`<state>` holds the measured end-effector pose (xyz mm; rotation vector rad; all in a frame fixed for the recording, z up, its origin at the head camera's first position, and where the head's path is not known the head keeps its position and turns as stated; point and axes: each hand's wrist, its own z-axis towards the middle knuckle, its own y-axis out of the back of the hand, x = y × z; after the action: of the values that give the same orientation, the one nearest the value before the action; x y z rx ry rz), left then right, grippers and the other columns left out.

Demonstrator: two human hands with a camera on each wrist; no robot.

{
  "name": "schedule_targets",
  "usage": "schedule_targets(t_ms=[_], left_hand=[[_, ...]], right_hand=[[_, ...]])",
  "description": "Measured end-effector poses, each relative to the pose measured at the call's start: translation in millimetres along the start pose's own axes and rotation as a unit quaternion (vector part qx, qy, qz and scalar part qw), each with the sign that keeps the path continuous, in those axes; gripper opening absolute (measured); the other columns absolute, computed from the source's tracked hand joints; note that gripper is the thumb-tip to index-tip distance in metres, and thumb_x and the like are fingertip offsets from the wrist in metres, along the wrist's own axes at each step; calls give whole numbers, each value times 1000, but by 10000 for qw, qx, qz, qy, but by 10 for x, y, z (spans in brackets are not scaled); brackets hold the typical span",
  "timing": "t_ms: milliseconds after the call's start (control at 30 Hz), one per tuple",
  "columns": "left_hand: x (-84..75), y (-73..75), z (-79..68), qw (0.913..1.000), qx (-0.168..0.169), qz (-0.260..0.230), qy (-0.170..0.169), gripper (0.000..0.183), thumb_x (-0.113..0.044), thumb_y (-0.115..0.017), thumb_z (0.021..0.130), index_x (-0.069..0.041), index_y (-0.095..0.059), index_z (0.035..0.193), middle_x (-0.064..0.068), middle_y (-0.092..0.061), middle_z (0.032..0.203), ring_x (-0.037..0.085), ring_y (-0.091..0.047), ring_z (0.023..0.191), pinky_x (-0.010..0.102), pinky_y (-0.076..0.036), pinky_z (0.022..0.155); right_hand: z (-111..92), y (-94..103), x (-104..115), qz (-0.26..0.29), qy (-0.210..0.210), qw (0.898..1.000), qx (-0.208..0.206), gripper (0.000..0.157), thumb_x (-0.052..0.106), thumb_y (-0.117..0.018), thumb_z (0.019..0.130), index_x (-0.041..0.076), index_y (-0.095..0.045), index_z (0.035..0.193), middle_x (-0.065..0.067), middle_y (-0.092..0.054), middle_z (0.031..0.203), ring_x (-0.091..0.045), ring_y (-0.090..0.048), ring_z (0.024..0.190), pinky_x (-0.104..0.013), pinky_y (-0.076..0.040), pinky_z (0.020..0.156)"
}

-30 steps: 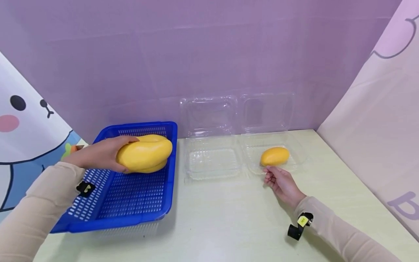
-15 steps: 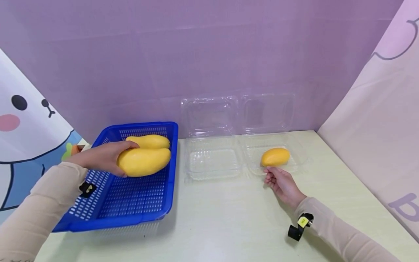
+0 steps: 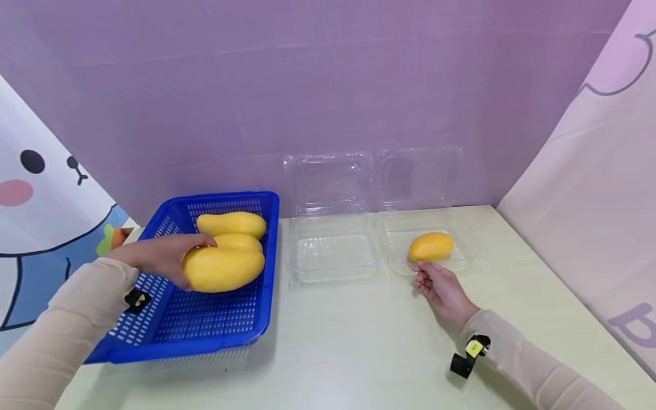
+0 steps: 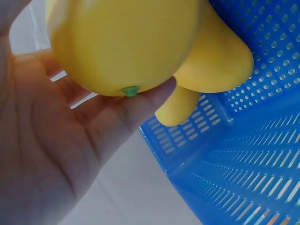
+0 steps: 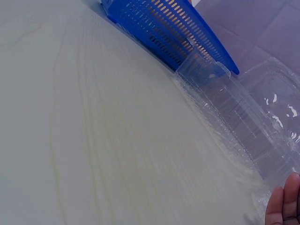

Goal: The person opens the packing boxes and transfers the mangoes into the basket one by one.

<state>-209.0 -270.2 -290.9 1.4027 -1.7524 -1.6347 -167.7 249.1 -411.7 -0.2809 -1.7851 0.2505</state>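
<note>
In the head view, my left hand (image 3: 166,256) grips a large yellow mango (image 3: 225,270) by its near end, over the blue basket (image 3: 266,296). The left wrist view shows its green stem mark (image 4: 130,91) against the curled fingers. Behind it, two more mangoes sit in the basket, one partly hidden by the held one and another (image 3: 233,224) toward the back. To the right, a smaller orange-yellow mango (image 3: 430,246) lies in a clear plastic container (image 3: 463,250). My right hand (image 3: 443,291) pinches that container's front rim with thumb and forefinger, close to the mango.
A second clear container (image 3: 335,256) stands between the basket and the right container, its lid (image 3: 328,182) raised against the purple backdrop (image 3: 328,80). The right container's lid (image 3: 420,176) is raised too. Pale tabletop (image 3: 338,341) spreads in front.
My left hand has shifted toward the front of the basket with the large mango, which has come away from the others and uncovered them. The right hand stays in place.
</note>
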Motion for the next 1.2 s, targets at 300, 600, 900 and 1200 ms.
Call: schedule_targets(t_ms=[300,600,900,1200], left_hand=[[-52,7,9,9975,526,-317,344,84,-20,-85,59,-9,-41,130,15,-50,124,29,-47,101,50,-47,85],[-73,-34,43,9945,701,-448,629,87,-18,-85,58,-10,-40,133,15,-48,123,32,-45,103,55,-46,87],[-40,-99,101,9935,954,-200,590,83,-17,-85,59,-10,-42,130,9,-51,114,29,-47,98,48,-47,84],[-36,-129,177,9915,1068,341,655,85,-20,-89,56,-8,-45,127,8,-54,110,28,-49,94,51,-48,85]], right_hand=[[15,4,3,13,-15,10000,-1,36,12,-40,100,13,-67,75,4,-58,67,-6,-55,63,-16,-48,62],[16,-4,-5,1,-40,10000,-53,36,11,-40,100,12,-66,75,3,-57,67,-7,-55,62,-16,-48,61],[10,0,-4,-55,4,10000,2,35,12,-41,100,13,-66,75,3,-58,68,-7,-55,63,-16,-48,62],[9,-6,-4,-45,30,10000,-11,36,11,-40,100,13,-66,75,3,-58,67,-7,-56,62,-16,-48,62]])
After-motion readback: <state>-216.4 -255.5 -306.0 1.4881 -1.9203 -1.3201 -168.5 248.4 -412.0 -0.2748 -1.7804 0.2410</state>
